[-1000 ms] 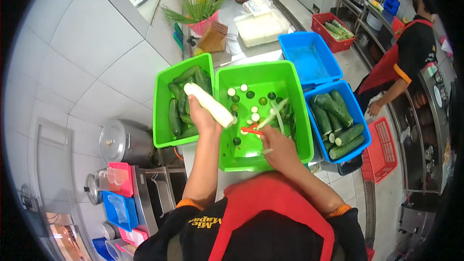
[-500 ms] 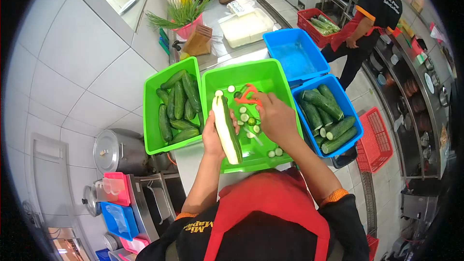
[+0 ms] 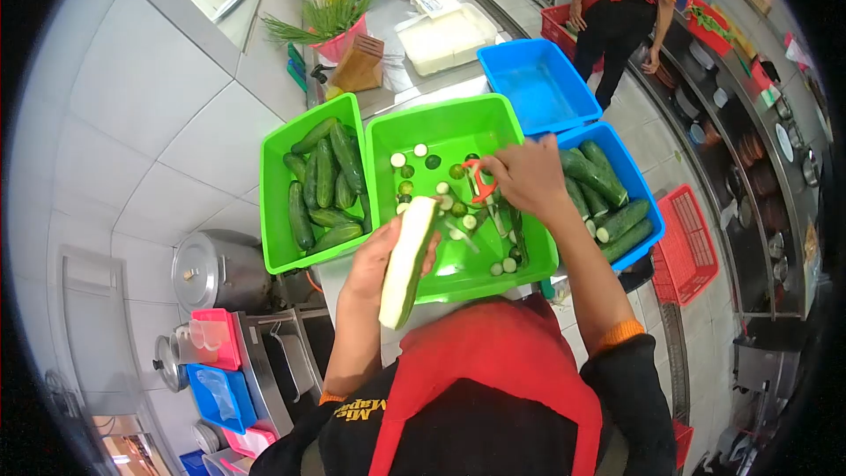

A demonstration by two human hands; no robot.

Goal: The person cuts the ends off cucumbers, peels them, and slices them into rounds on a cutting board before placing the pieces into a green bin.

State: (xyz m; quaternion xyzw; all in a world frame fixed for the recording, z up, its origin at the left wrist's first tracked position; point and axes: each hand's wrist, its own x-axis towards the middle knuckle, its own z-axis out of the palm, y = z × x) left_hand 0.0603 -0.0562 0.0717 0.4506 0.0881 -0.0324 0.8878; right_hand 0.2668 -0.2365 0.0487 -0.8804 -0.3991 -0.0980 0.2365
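Note:
My left hand (image 3: 368, 266) grips a partly peeled cucumber (image 3: 405, 269), held tilted over the near edge of the middle green tub (image 3: 445, 127). Its pale flesh faces up, and dark green skin stays along the right side. In my right hand (image 3: 534, 178) is a red peeler (image 3: 478, 183), apart from the cucumber and above the tub's right half. Cut cucumber ends (image 3: 470, 221) and strips of peel (image 3: 517, 234) lie scattered on the tub's floor. My right fingertips are partly hidden behind the hand.
Whole cucumbers fill a green tub (image 3: 308, 251) on the left; others with cut ends lie in a blue tub (image 3: 652, 234) on the right. Behind it sits another blue tub (image 3: 539, 84). A knife block (image 3: 359, 66) stands farther back. A co-worker (image 3: 624, 9) stands beyond, by the shelves.
My right hand and the peeler have moved right, away from the cucumber. The cucumber has come lower and tilted the other way. More peel lies in the tub. The co-worker has shifted and turned.

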